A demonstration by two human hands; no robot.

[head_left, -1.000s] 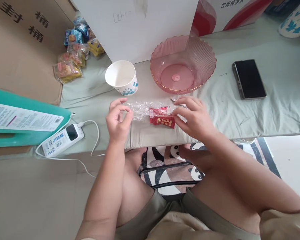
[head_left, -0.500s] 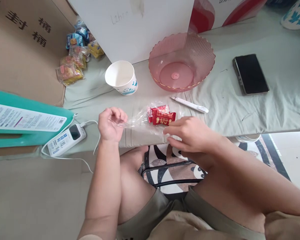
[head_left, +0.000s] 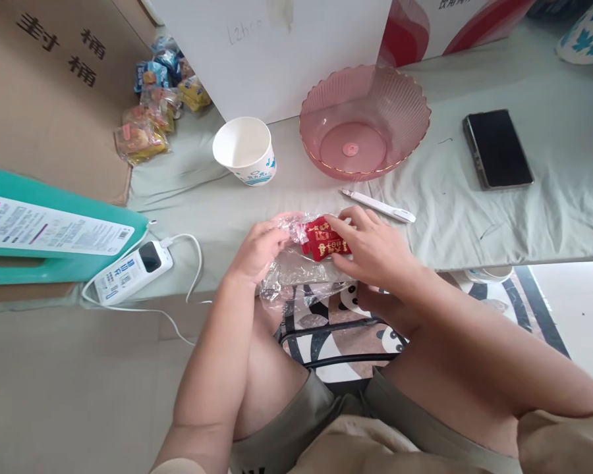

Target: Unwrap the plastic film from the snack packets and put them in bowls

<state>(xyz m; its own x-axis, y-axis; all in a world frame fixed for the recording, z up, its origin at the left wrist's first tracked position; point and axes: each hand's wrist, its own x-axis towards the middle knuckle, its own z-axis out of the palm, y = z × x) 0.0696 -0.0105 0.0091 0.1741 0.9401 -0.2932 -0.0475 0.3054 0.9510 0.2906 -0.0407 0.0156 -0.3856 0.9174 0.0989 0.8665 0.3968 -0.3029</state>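
Note:
A clear plastic bag (head_left: pixel 296 273) lies crumpled at the cloth's front edge, part of it hanging over. Red wrapped sweets with gold lettering (head_left: pixel 326 242) are in or on it; I cannot tell which. My left hand (head_left: pixel 261 251) has its fingers closed on the bag's left side. From the right, my right hand (head_left: pixel 375 247) grips the red sweets between thumb and fingers, hiding their right end. Just beyond that hand lies a white utility knife (head_left: pixel 380 205), its tip toward the pink ribbed bowl (head_left: pixel 316 148). A white paper cup (head_left: pixel 250 155) stands left of the bowl.
Small wrapped snacks (head_left: pixel 145 138) are piled by a cardboard box (head_left: pixel 44 112) at left. A green jug (head_left: pixel 54 234) and a white power bank (head_left: pixel 133 273) with a cable sit nearer. A phone (head_left: pixel 499 148) lies at right; a white box (head_left: pixel 286 59) stands behind.
My left hand has moved right, toward the sweets, gathering the bag. My right hand has come onto the red sweets and now grips them. The bag sags lower over the edge.

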